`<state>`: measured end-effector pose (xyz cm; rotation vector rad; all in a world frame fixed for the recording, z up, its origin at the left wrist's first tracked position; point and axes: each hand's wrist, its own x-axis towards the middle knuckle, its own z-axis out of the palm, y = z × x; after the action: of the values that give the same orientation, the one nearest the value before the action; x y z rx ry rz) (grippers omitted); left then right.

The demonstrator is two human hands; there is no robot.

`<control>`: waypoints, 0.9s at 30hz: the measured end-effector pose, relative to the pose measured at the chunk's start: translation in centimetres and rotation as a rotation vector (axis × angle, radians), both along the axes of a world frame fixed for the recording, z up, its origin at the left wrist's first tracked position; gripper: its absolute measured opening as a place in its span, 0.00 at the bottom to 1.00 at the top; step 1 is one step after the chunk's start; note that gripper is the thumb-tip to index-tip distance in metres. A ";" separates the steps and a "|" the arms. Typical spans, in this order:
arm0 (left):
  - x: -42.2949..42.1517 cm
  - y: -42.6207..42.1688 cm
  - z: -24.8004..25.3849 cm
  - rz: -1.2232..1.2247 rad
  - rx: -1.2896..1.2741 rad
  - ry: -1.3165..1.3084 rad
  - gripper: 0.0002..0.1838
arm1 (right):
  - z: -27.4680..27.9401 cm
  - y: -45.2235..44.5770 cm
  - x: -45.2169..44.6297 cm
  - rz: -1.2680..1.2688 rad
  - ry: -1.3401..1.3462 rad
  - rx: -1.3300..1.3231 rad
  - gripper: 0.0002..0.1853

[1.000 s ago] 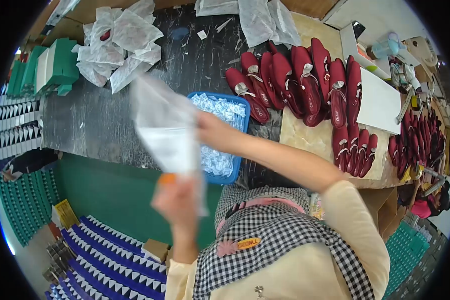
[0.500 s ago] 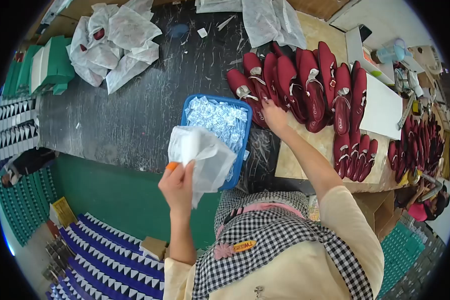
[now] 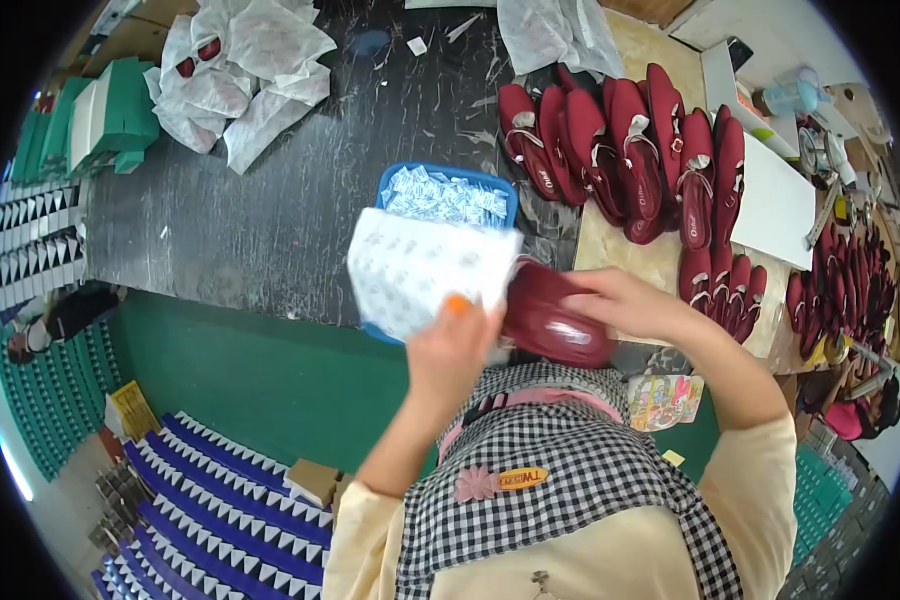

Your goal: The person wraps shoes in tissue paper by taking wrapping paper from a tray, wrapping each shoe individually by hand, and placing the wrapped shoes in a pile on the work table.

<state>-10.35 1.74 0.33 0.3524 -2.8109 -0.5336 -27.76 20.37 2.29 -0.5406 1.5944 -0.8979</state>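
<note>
In my left hand (image 3: 448, 350), which has an orange cover on one finger, is a sheet of white printed wrapping paper (image 3: 415, 268), pinched at its lower edge. My right hand (image 3: 635, 303) grips a dark red shoe (image 3: 555, 325) beside the paper, its glossy surface blurred by motion. The paper's right edge meets or overlaps the shoe; whether they touch is unclear. Behind the paper, partly hidden, stands a blue plastic basket (image 3: 515, 200) filled with small white-and-blue packets (image 3: 448, 195). More dark red shoes (image 3: 642, 170) stand in rows to the right.
White paper bundles (image 3: 270, 75) with red bits showing lie on the black table (image 3: 220, 230) at the back left, near green boxes (image 3: 120, 115). More white paper (image 3: 560, 40) lies at the back. A white board (image 3: 770, 205) is right of the shoes. People are visible at both sides.
My right hand has taken a shoe from the near end of the row and brought it toward my body. My left hand has moved right, and the paper is now spread wider.
</note>
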 end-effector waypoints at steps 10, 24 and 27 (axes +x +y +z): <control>1.3 -9.3 9.5 0.826 0.281 0.594 0.16 | -1.0 -24.2 6.5 -0.111 -0.060 -0.911 0.30; -0.1 -6.0 -1.6 0.236 0.285 0.100 0.16 | -19.3 8.3 -7.6 -0.314 1.482 0.440 0.29; -1.2 -5.0 -2.1 0.268 0.237 0.030 0.13 | -10.4 5.7 -7.2 -0.441 1.136 0.031 0.15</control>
<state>-11.51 -3.30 -1.74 0.7479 -2.6171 -0.8016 -34.99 26.11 -8.09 -0.7521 2.8313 -0.9262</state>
